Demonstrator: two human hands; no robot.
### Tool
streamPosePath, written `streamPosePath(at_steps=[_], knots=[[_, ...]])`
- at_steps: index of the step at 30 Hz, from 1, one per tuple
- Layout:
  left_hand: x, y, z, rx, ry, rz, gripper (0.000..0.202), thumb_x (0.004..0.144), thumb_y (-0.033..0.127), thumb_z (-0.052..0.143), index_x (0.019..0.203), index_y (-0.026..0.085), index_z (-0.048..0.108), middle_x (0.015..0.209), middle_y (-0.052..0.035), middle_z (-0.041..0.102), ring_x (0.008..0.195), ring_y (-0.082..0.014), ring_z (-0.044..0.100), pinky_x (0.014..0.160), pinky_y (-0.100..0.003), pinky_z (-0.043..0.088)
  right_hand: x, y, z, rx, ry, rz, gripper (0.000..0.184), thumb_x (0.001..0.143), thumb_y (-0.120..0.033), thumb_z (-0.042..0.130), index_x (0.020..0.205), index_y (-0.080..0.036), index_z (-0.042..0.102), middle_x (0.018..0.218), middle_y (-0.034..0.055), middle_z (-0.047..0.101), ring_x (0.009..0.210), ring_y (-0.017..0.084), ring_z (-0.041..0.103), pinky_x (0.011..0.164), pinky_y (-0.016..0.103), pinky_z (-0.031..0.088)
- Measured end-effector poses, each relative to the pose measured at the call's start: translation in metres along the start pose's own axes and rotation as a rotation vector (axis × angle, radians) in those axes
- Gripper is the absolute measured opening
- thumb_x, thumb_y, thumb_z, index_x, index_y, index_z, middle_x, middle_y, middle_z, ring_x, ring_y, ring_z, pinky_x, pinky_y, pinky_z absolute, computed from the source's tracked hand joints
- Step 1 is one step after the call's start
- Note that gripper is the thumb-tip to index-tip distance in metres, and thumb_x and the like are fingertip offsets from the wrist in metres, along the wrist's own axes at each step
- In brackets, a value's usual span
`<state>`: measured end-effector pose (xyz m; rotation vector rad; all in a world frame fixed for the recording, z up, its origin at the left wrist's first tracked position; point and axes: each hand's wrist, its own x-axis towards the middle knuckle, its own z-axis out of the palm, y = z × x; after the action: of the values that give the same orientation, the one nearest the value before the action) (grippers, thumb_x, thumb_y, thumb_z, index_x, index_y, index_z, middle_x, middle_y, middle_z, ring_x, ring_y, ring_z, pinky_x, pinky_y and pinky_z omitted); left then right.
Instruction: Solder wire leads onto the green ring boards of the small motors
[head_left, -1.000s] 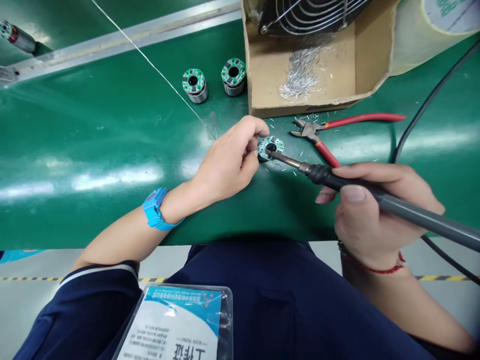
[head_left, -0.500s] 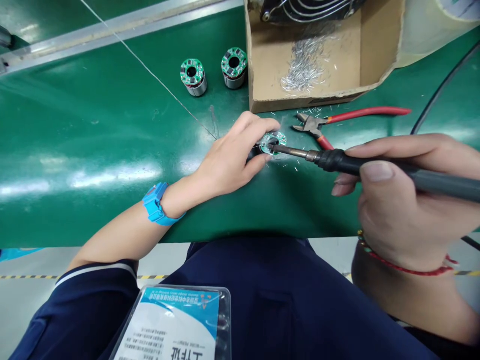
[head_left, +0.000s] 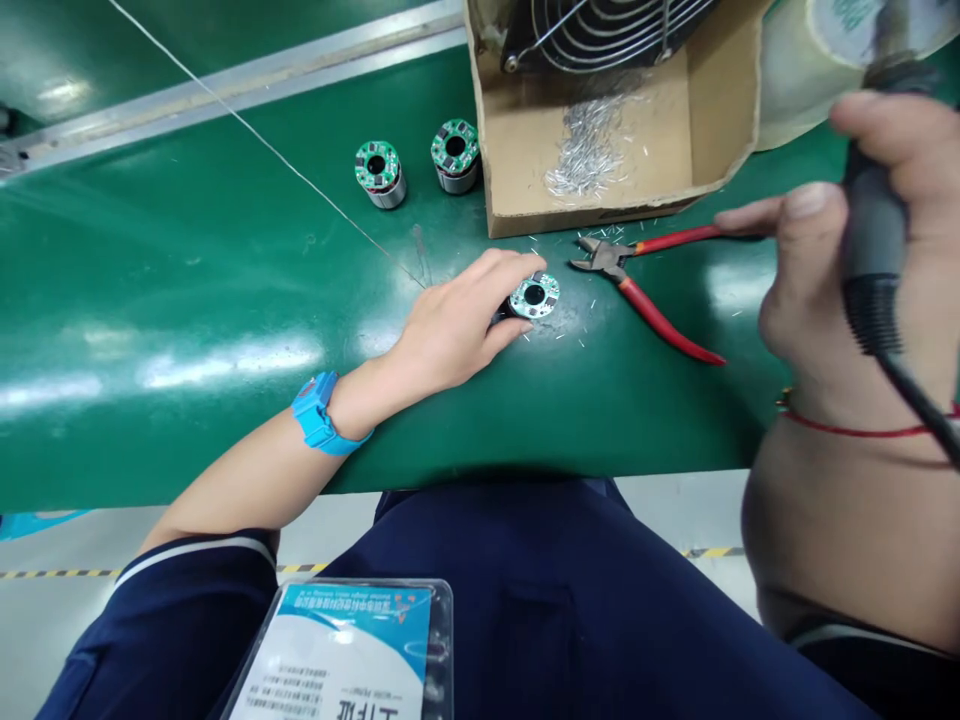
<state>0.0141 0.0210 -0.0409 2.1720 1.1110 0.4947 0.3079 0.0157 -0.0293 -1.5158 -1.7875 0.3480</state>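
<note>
My left hand rests on the green belt and pinches a small round motor part with a green circuit board on top, holding it by its left side. My right hand is raised at the right edge, close to the camera, wrapped round the dark handle of a soldering iron. The iron points upward; its tip is out of sight and its cable hangs down to the right. A thin solder wire runs across the belt toward my left hand.
Red-handled cutters lie just right of the held part. Two more motor parts stand behind. An open cardboard box holds metal clippings and a wire fan guard. A tape roll sits far right. Clippings litter the belt.
My right hand has lifted the soldering iron off the circuit board and swung it up to the right. My left hand stays on the part.
</note>
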Motion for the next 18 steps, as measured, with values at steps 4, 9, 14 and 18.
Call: streamPosePath(at_steps=[4, 9, 14, 18], knots=[[0.000, 0.003, -0.001, -0.106, 0.028, -0.022, 0.044, 0.087, 0.013, 0.068, 0.129, 0.021, 0.054, 0.128, -0.0060, 0.067, 0.114, -0.0238, 0.067, 0.092, -0.035, 0.053, -0.009, 0.017, 0.009, -0.184, -0.147, -0.207, 0.077, 0.081, -0.064, 0.070, 0.140, -0.018, 0.051, 0.142, 0.0229, 0.057, 0.137, 0.039, 0.055, 0.108, 0.059, 0.047], [-0.002, 0.007, -0.004, -0.215, 0.077, -0.038, 0.040, 0.087, 0.019, 0.073, 0.123, 0.025, 0.055, 0.107, -0.0019, 0.069, 0.094, -0.0190, 0.069, 0.082, -0.032, 0.053, -0.023, 0.026, 0.018, -0.372, -0.253, -0.168, 0.085, 0.074, -0.074, 0.069, 0.135, -0.019, 0.047, 0.144, 0.0235, 0.056, 0.137, 0.039, 0.054, 0.111, 0.065, 0.038], [-0.004, 0.013, -0.004, -0.198, 0.071, -0.034, 0.036, 0.088, 0.027, 0.075, 0.118, 0.024, 0.056, 0.100, -0.0006, 0.069, 0.090, -0.0178, 0.068, 0.078, -0.031, 0.051, -0.024, 0.028, 0.012, -0.433, -0.269, -0.139, 0.046, 0.091, -0.058, 0.052, 0.115, -0.019, 0.059, 0.114, 0.0150, 0.072, 0.108, 0.031, 0.067, 0.094, 0.051, 0.051], [-0.005, 0.017, -0.004, -0.154, 0.087, -0.020, 0.034, 0.086, 0.029, 0.078, 0.114, 0.023, 0.059, 0.104, -0.0029, 0.069, 0.108, -0.0235, 0.067, 0.088, -0.034, 0.053, -0.027, 0.018, 0.009, -0.289, -0.199, -0.247, 0.051, 0.086, -0.063, 0.061, 0.117, -0.022, 0.058, 0.106, 0.0109, 0.072, 0.100, 0.025, 0.067, 0.087, 0.043, 0.053]])
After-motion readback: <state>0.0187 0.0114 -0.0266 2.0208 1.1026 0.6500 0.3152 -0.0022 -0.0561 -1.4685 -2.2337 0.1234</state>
